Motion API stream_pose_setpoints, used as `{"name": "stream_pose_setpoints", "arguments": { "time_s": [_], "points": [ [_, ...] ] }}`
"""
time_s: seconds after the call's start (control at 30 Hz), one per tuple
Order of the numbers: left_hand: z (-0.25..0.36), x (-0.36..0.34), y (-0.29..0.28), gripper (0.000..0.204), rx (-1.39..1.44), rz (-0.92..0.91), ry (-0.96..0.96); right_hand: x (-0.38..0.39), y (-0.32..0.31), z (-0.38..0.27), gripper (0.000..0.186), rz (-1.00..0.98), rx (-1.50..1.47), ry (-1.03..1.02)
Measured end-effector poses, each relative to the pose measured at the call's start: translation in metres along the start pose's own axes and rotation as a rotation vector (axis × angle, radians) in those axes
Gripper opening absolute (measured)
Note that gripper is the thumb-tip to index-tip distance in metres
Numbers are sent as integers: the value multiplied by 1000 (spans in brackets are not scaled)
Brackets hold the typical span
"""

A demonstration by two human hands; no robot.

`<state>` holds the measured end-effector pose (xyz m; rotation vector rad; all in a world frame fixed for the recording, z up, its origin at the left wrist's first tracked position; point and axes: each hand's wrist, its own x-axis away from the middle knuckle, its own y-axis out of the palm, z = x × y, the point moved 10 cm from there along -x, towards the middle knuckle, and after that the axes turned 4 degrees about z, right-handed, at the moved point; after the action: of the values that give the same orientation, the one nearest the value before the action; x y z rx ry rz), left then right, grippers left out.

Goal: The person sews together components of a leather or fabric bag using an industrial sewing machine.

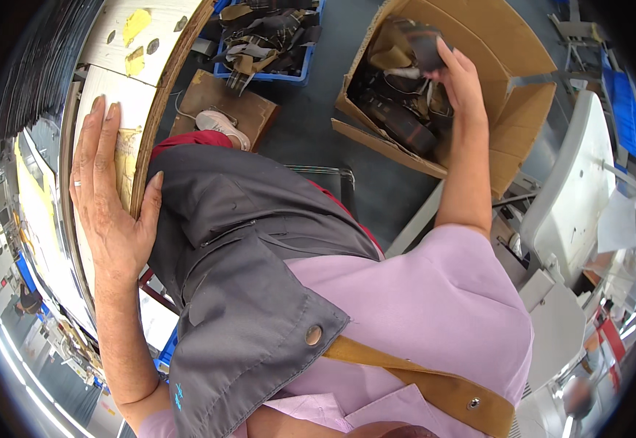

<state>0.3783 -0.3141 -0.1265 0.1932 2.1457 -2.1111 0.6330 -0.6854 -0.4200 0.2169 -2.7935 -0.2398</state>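
Head view: a blurred dark piece [426,51] is over the open cardboard box [493,51], its edge pinched by the fingers and thumb of the right hand [464,80]. More dark pieces lie inside. Grey floor [296,139] shows between box and blue crate [278,77]. The right arm stretches out; the left hand [110,212] lies on the white-topped worktable [135,95], fingers nearly together, thumb apart.

Flat left grip [116,219], fingers [103,153] straight; right arm [467,171] outstretched, right grip [461,82] pinched.
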Motion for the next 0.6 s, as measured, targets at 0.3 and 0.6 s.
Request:
{"name": "stream_pose_setpoints", "arguments": {
  "time_s": [0.3,0.6],
  "points": [
    [0,0,-3,79,-1,26,4,97,-149,143,58,69,1320,33],
    [-1,3,-4,79,48,53,-2,59,-61,235,70,-210,1260,202]
  ]
}}
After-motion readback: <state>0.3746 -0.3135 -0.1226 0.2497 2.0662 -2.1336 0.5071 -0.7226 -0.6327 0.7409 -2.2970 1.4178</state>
